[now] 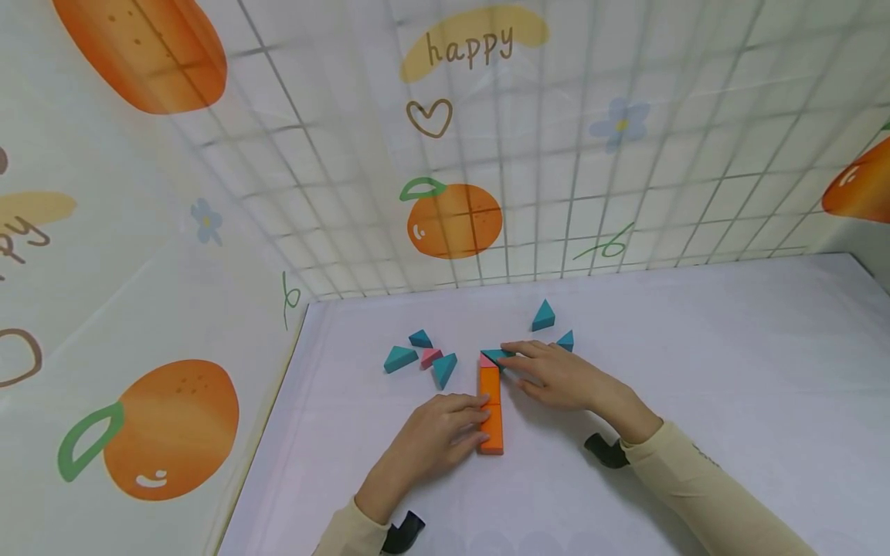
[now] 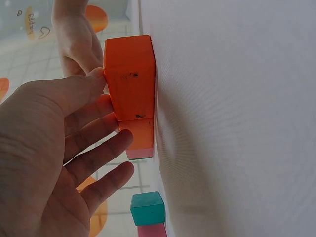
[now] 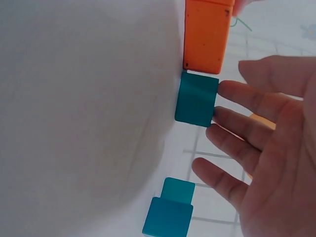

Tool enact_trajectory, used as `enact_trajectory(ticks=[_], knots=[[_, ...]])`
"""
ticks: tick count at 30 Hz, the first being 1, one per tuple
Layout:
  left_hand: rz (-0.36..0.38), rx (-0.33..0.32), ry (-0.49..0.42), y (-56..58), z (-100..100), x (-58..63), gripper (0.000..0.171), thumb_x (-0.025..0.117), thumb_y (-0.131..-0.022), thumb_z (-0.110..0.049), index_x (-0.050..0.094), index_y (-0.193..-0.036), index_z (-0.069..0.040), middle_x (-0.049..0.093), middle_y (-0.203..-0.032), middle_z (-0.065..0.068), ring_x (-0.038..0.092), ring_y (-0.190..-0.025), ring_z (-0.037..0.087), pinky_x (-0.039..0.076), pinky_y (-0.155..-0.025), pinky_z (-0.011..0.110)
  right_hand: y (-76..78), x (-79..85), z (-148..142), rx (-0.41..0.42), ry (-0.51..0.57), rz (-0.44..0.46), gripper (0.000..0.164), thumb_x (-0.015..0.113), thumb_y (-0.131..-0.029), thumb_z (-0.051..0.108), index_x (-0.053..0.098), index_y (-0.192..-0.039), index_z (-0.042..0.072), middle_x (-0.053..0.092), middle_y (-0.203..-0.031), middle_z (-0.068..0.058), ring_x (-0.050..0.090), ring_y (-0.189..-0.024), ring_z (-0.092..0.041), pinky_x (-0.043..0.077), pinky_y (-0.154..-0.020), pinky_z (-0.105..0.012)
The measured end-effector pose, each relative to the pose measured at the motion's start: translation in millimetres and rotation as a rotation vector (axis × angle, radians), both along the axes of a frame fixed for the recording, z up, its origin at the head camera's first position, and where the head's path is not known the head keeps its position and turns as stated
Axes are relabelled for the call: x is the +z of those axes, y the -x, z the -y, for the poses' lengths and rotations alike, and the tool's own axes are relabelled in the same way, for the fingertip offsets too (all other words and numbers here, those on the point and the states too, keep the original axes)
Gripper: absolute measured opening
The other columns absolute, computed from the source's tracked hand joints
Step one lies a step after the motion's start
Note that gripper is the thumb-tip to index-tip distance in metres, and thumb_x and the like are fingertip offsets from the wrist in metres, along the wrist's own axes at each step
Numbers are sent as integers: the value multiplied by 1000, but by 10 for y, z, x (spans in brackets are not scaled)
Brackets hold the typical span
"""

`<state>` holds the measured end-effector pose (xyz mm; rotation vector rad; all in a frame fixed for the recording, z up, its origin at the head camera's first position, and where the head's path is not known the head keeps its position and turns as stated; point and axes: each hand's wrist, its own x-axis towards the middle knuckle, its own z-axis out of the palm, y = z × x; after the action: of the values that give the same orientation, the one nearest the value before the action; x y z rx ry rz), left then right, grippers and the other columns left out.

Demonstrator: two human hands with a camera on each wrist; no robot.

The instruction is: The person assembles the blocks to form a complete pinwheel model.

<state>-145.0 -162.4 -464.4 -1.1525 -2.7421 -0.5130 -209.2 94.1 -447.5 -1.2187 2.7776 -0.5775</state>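
Two orange rectangular blocks (image 1: 492,434) lie end to end in an upright line in the head view. A small pink triangular block (image 1: 484,361) sits at their far end, beside a teal triangular block (image 1: 495,355). My left hand (image 1: 436,434) rests against the left side of the orange blocks, its thumb and fingertips touching them with the fingers fairly straight. With extended fingers, my right hand (image 1: 559,377) touches the teal block; in the right wrist view its fingertips meet that teal block (image 3: 197,98), and the thumb stands apart.
Left of the line lie several loose triangular blocks, including a teal one (image 1: 399,359) and a pink one (image 1: 430,357). Two more teal triangles, one farther back (image 1: 544,316) and one by the right hand (image 1: 566,340), lie right. A patterned wall covering (image 1: 334,193) borders the white table (image 1: 730,371).
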Motion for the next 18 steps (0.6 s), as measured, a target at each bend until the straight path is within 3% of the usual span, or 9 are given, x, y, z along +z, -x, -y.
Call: enact_trajectory(ticks=[18], knots=[[-6, 2, 25, -6, 1, 3, 32, 70, -90, -37, 74, -116, -18, 65, -129, -7, 62, -117, 10, 51, -100, 27, -4, -13, 0, 5, 7, 9, 43, 60, -97, 17, 55, -139, 8, 47, -149, -12, 46, -135, -32, 44, -104, -56]])
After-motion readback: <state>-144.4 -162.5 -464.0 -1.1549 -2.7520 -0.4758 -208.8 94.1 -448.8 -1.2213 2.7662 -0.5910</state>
